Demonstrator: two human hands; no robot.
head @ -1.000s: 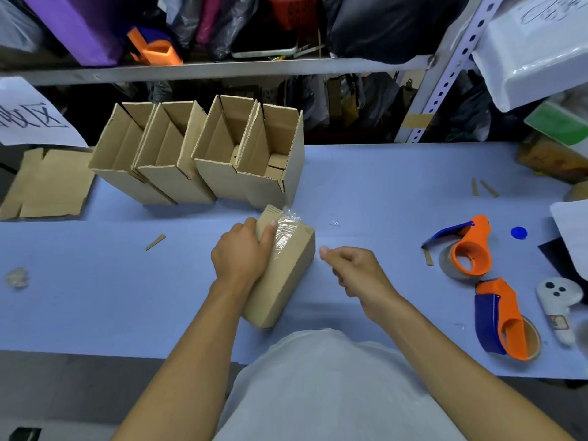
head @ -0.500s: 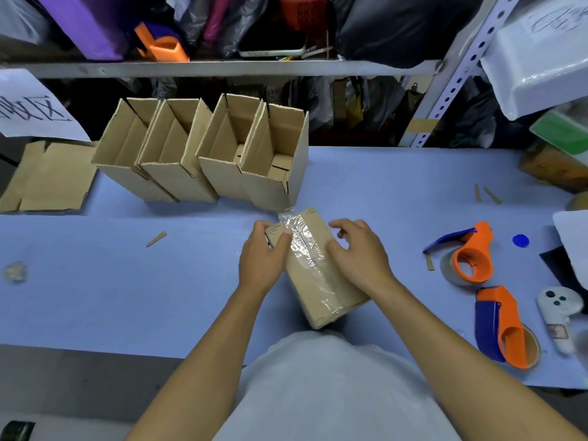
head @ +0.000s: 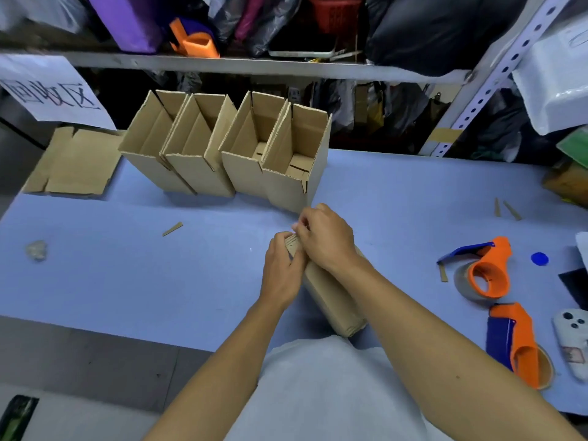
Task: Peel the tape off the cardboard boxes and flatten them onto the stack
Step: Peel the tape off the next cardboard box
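Note:
A small taped cardboard box [head: 331, 297] lies on its side on the blue table [head: 127, 272], its far end raised between my hands. My left hand [head: 281, 275] grips the box's left side near that end. My right hand [head: 327, 238] curls over the top of the far end, fingertips pinching at the tape there; the tape itself is hidden under the fingers. Several open-topped cardboard boxes [head: 229, 148] stand in a row behind. A stack of flattened cardboard [head: 74, 163] lies at the table's far left.
Two orange-and-blue tape dispensers [head: 483, 275] [head: 515, 342] lie to the right, with a white controller [head: 572, 338] and a blue cap [head: 539, 258] beyond. A crumpled tape ball [head: 37, 249] sits at the left. Cardboard slivers [head: 172, 229] are scattered about. A cluttered shelf [head: 254, 63] hangs over the back.
The box has been turned so the taped face is away from view. My right hand has moved from the box's right side up onto its far end, beside my left hand.

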